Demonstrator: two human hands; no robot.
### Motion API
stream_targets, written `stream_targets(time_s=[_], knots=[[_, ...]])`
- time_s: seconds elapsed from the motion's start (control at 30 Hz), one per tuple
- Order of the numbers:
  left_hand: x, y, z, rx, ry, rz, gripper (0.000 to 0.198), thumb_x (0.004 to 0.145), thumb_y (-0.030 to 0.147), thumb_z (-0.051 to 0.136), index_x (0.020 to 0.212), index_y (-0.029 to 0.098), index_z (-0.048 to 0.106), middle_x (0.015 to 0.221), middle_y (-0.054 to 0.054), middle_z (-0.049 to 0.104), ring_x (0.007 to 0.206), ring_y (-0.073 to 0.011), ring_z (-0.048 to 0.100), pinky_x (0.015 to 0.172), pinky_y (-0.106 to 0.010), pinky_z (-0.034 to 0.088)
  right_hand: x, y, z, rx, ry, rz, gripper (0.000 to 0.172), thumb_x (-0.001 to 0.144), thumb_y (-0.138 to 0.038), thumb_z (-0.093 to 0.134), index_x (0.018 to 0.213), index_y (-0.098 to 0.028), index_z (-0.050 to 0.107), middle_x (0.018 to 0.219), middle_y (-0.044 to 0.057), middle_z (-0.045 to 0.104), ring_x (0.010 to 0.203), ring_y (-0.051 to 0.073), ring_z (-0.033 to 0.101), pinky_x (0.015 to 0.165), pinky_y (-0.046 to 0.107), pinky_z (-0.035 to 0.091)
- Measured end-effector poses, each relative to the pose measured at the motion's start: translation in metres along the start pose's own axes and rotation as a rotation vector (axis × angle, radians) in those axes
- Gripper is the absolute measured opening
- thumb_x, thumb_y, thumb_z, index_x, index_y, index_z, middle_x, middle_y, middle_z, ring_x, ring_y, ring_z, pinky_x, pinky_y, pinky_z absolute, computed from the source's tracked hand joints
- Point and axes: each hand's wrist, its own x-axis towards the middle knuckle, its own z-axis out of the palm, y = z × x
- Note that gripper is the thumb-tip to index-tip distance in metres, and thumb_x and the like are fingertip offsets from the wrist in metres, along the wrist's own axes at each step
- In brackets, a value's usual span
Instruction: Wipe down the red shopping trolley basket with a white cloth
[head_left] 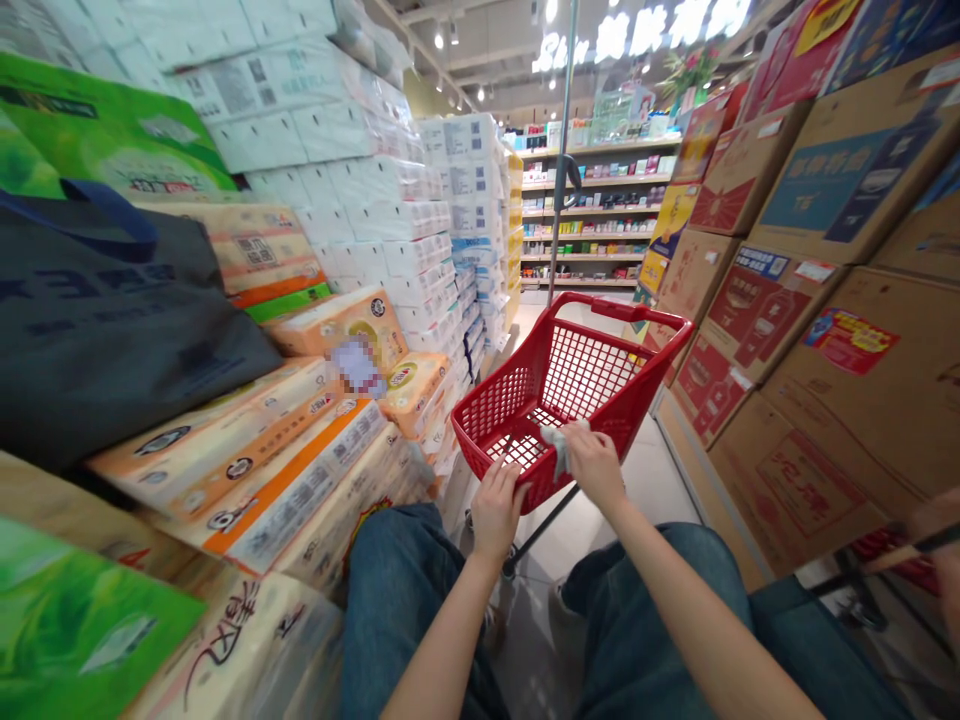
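A red plastic shopping cart [517, 385] with mesh sides stands in front of my knees, its near end toward me. My left hand [500, 500] rests on the near rim of the cart with the fingers curled over the edge. My right hand [596, 465] is closed on a pale, crumpled cloth [555, 437] at the same rim, to the right of my left hand. Part of the cloth hangs over the rim; the rest is hidden under my fingers. The cart's handle [615, 307] is at the far end.
Stacked tissue packs [322, 490] rise close on the left, with a dark grey bag [112, 320] on them. Cardboard cartons [840, 380] wall the right side. Beyond the cart are a glass door handle [570, 175] and stocked shelves [600, 182]. Another person's hand [941, 540] shows at the right edge.
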Motion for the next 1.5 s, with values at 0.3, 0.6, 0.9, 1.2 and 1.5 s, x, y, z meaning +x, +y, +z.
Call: stream_targets(time_s=[0.3,0.6,0.9,1.2,1.5], knots=[[-0.003,0.009,0.007,-0.044,0.010,-0.042,0.025,0.093,0.021,0.056,0.118,0.021,0.058,0.116,-0.007,0.068,0.126,-0.0258,0.053,0.100,-0.045,0.050,-0.001,-0.007,0.011,-0.027,0.123,0.170,0.036,0.093,-0.014,0.038,0.120,-0.018,0.061,0.128,0.010,0.064,0.125,0.022,0.052,0.099,0.038,0.032],[-0.010,0.007,-0.002,0.007,-0.002,0.037,0.026,0.093,0.019,0.053,0.119,0.018,0.058,0.120,-0.009,0.066,0.126,-0.0253,0.053,0.101,-0.042,0.049,-0.035,-0.063,0.003,0.081,-0.001,-0.091,0.035,0.094,-0.018,0.043,0.126,-0.025,0.057,0.129,0.005,0.063,0.127,0.019,0.050,0.107,0.038,0.025],[-0.015,0.010,0.001,0.016,0.034,0.019,0.027,0.093,0.023,0.056,0.120,0.020,0.058,0.117,-0.007,0.068,0.127,-0.0248,0.053,0.101,-0.042,0.050,0.004,0.026,-0.003,-0.033,0.122,0.171,0.033,0.094,-0.015,0.038,0.117,-0.020,0.061,0.128,0.008,0.064,0.125,0.021,0.053,0.101,0.040,0.030],[-0.026,0.003,0.005,0.002,0.077,0.025,0.035,0.092,0.014,0.049,0.127,0.014,0.053,0.128,-0.013,0.061,0.131,-0.0254,0.049,0.106,-0.045,0.045,-0.048,-0.097,0.016,0.161,0.133,0.005,0.035,0.094,-0.015,0.040,0.124,-0.023,0.058,0.126,0.007,0.065,0.127,0.020,0.051,0.107,0.039,0.024],[-0.020,-0.007,0.007,0.041,0.133,0.053,0.045,0.091,0.017,0.055,0.136,0.014,0.048,0.132,-0.012,0.060,0.132,-0.0250,0.048,0.109,-0.043,0.042,-0.007,-0.007,0.000,0.021,0.056,0.014,0.036,0.095,-0.017,0.038,0.124,-0.025,0.058,0.128,0.007,0.064,0.125,0.019,0.052,0.106,0.040,0.024]])
